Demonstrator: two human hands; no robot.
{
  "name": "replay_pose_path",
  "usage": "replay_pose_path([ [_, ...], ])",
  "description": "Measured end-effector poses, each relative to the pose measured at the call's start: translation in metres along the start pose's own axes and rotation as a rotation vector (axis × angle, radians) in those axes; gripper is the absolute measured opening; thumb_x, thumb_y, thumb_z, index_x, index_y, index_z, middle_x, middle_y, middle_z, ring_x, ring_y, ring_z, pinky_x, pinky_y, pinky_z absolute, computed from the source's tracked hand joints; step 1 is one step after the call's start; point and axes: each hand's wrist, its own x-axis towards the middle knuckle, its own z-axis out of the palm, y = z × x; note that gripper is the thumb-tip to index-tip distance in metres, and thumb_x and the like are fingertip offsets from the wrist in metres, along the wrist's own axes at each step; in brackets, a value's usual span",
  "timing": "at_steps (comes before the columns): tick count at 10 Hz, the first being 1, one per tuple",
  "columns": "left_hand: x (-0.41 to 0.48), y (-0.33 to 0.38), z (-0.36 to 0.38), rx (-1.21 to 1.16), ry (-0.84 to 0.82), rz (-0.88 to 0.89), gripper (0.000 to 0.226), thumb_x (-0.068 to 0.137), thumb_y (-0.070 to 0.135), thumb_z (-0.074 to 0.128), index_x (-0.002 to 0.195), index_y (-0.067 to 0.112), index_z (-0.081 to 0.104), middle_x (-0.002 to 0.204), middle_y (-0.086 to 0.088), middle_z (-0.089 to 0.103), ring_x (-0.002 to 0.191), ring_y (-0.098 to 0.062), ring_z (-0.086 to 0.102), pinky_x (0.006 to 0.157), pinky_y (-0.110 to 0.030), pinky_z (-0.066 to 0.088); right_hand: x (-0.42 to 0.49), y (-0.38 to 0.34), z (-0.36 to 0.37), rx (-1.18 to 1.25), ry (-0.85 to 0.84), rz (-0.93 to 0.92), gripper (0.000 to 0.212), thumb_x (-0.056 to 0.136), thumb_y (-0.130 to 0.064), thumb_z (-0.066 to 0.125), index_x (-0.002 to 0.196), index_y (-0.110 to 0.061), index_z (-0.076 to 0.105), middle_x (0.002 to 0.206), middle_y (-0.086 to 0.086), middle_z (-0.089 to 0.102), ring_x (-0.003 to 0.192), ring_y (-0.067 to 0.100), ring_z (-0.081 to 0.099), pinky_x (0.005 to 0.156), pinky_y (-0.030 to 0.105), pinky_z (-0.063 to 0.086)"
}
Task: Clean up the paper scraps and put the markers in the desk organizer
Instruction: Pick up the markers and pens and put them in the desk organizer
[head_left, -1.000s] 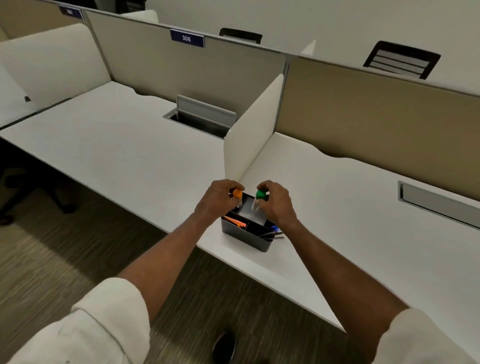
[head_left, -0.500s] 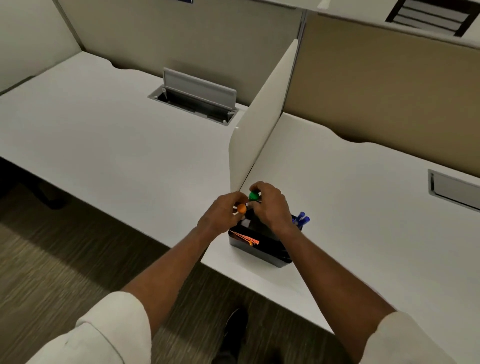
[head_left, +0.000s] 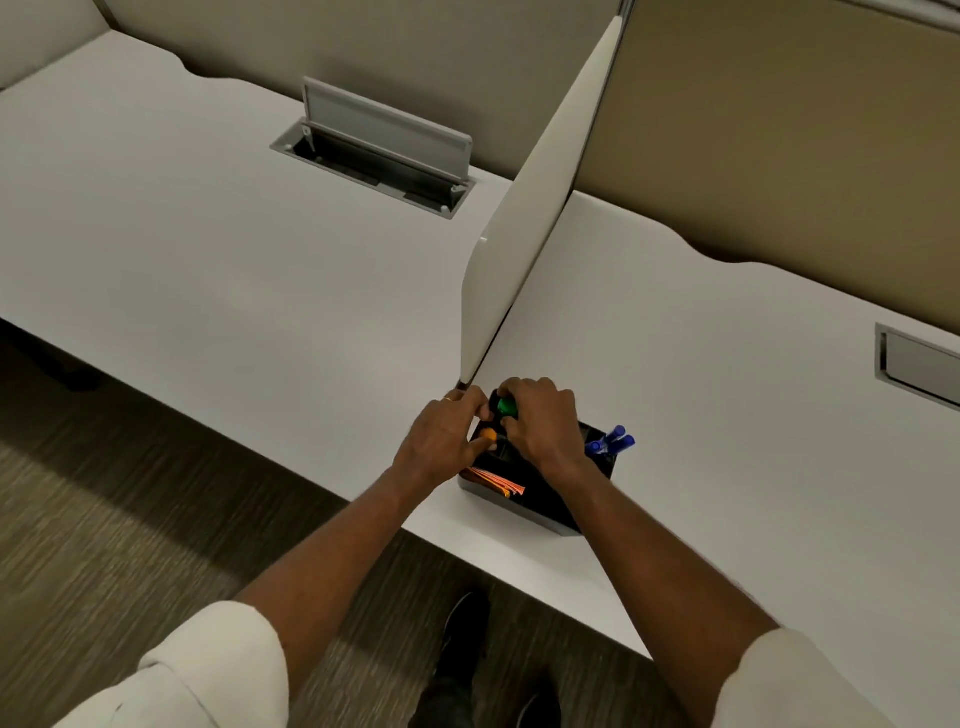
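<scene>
Two markers are in play at once: our left hand (head_left: 441, 439) has its fingers closed around a white marker with an orange cap (head_left: 487, 434), and our right hand (head_left: 543, 421) has its fingers closed around a marker with a green cap (head_left: 507, 406). Both sit directly above the black rectangular plastic desk organizer (head_left: 524, 501), which stands near the front edge of the white worktop (head_left: 208, 249), just beside the foot of the white divider panel (head_left: 524, 228).

Orange paper slips (head_left: 496, 480) fill the organizer's front slot, and blue-capped pens (head_left: 610, 446) lean out of its right-hand compartment. We see no loose paper scraps on the worktop.

To do this step well, we judge that each marker should go in tip down and upright, aimed at an open middle compartment rather than the paper slot. Lowering one at a time would keep our knuckles from colliding. We should let go only once a barrel is inside the walls, so neither tips out or nudges the light organizer toward the edge.
</scene>
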Motion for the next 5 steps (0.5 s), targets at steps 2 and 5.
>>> replay_pose_path([
  [2,0.000,-0.003,0.002,-0.042,-0.027,-0.005,0.041,0.085,0.030,0.077,0.111,0.023,0.047,0.111,0.001,0.062,0.089,-0.016,0.063,0.066,-0.012,0.040,-0.005,0.009,0.003,0.002,0.015,0.004,0.035,0.092,-0.021,0.065,0.127,-0.022,0.062,0.118,-0.001,0.070,0.109,0.024,0.058,0.092,0.042,0.041],
  [5,-0.010,0.019,0.001,-0.032,0.048,0.071,0.049,0.104,0.041,0.045,0.149,0.022,0.040,0.154,0.002,0.044,0.138,-0.014,0.045,0.108,-0.030,0.043,-0.031,0.024,-0.021,0.096,0.158,0.072,0.030,0.103,-0.022,0.047,0.127,-0.015,0.064,0.127,0.005,0.066,0.117,0.024,0.058,0.098,0.038,0.048],
])
